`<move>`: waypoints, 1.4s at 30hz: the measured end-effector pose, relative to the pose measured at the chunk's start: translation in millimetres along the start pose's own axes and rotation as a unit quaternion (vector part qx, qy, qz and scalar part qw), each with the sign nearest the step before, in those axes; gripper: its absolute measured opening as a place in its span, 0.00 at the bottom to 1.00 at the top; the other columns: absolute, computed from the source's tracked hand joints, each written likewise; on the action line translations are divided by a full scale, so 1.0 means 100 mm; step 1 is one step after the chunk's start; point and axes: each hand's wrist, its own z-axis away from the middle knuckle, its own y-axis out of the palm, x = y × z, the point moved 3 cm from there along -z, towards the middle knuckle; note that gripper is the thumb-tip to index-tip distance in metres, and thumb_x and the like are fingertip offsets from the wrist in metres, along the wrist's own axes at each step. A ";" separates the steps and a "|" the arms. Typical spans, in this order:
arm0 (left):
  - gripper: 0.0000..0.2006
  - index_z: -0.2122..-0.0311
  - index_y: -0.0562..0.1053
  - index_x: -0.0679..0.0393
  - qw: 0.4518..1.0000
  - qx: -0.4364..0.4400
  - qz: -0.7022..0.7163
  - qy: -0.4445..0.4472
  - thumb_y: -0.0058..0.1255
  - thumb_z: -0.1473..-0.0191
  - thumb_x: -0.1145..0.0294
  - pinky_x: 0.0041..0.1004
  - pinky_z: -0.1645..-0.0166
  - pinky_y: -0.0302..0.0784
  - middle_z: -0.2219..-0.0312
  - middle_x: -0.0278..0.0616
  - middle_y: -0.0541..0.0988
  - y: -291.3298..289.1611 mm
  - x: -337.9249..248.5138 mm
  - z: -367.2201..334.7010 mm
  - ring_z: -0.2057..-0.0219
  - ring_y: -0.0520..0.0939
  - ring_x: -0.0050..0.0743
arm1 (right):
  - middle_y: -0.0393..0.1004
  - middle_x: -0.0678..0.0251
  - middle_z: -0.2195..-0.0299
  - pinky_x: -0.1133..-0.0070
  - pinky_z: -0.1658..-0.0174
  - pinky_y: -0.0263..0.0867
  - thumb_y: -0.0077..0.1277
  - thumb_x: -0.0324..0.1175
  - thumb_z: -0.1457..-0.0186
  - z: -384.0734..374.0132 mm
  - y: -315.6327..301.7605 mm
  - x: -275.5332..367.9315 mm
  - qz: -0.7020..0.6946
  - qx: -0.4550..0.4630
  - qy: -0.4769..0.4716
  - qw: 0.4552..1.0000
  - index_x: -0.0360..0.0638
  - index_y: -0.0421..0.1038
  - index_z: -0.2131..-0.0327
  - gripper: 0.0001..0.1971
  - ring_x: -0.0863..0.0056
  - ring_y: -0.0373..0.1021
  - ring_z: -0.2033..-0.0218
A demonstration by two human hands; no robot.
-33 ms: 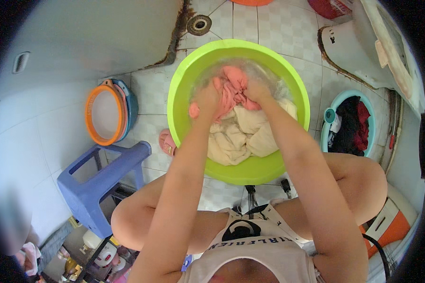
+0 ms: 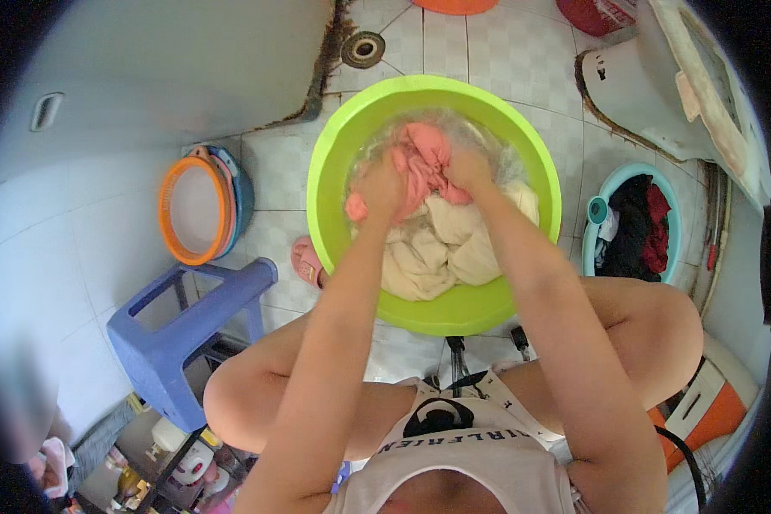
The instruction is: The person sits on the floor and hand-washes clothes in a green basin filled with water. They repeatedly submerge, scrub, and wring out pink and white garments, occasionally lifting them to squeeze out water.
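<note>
A big lime-green basin (image 2: 319, 171) stands on the floor in front of me, with sudsy water and wet cloth in it. In its far half, my left hand (image 2: 384, 184) and my right hand (image 2: 471, 171) are closed on a bunched pink cloth (image 2: 426, 154), one at each side of it. Some of their fingers are hidden by the folds and the water. A cream cloth (image 2: 415, 261) lies crumpled in the near half of the basin, just below the pink one.
A blue plastic stool (image 2: 158, 343) and orange-rimmed nested basins (image 2: 164, 210) are on my left. To the right, a light-blue tub (image 2: 591, 244) holds dark and red clothes. A floor drain (image 2: 362, 50) lies beyond the basin; a pink slipper (image 2: 305, 261) is beside it.
</note>
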 end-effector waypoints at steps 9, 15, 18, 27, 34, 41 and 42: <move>0.37 0.37 0.52 0.53 0.989 -0.088 -0.070 0.094 0.48 0.54 0.68 0.46 0.40 0.53 0.45 0.54 0.62 0.05 -0.22 1.02 0.43 0.61 0.50 | 0.61 0.49 0.46 0.62 0.44 0.55 0.52 0.31 0.55 1.01 0.17 0.10 0.041 -0.252 -0.076 0.964 0.43 0.53 0.40 0.36 0.53 0.60 0.45; 0.35 0.37 0.53 0.55 0.992 -0.081 0.001 0.093 0.46 0.52 0.68 0.44 0.37 0.50 0.42 0.55 0.59 0.19 -0.06 1.22 0.40 0.58 0.53 | 0.57 0.51 0.41 0.65 0.41 0.52 0.56 0.31 0.58 1.54 -0.06 0.10 -0.133 -0.266 -0.098 0.950 0.47 0.54 0.40 0.39 0.53 0.57 0.42; 0.29 0.41 0.59 0.59 0.962 0.095 0.242 -0.078 0.47 0.47 0.62 0.39 0.37 0.51 0.44 0.51 0.64 0.24 0.07 1.09 0.41 0.60 0.49 | 0.62 0.56 0.43 0.67 0.43 0.56 0.54 0.31 0.57 1.50 -0.13 0.07 -0.322 -0.205 0.021 0.924 0.51 0.60 0.42 0.34 0.55 0.60 0.44; 0.32 0.46 0.65 0.56 0.443 0.237 0.858 -0.106 0.45 0.47 0.42 0.38 0.47 0.71 0.50 0.43 0.72 -0.69 -0.80 1.35 0.52 0.74 0.37 | 0.73 0.55 0.55 0.70 0.42 0.57 0.54 0.35 0.58 2.59 -0.64 0.83 -0.257 -0.224 -0.200 0.918 0.44 0.71 0.53 0.25 0.56 0.66 0.50; 0.24 0.45 0.65 0.56 0.431 0.211 0.866 -0.143 0.39 0.41 0.51 0.37 0.46 0.71 0.49 0.41 0.71 -0.24 -0.94 1.57 0.50 0.74 0.41 | 0.75 0.54 0.60 0.54 0.39 0.40 0.54 0.49 0.60 2.13 -0.68 0.67 -0.321 -0.060 0.090 0.941 0.48 0.76 0.60 0.23 0.54 0.65 0.50; 0.21 0.44 0.64 0.57 0.397 0.240 0.873 -0.148 0.39 0.41 0.61 0.36 0.46 0.70 0.48 0.43 0.70 -0.23 -0.57 1.48 0.50 0.74 0.43 | 0.71 0.45 0.59 0.65 0.50 0.61 0.50 0.46 0.57 2.52 -0.72 1.18 -0.087 -0.313 -0.160 0.932 0.45 0.76 0.63 0.19 0.53 0.67 0.54; 0.21 0.44 0.64 0.57 0.405 0.233 0.871 -0.149 0.39 0.41 0.62 0.35 0.46 0.70 0.48 0.43 0.70 -0.22 -0.61 1.45 0.50 0.74 0.43 | 0.69 0.43 0.56 0.68 0.51 0.62 0.50 0.45 0.56 2.49 -0.76 1.14 -0.093 -0.323 -0.170 0.926 0.44 0.75 0.62 0.20 0.52 0.65 0.52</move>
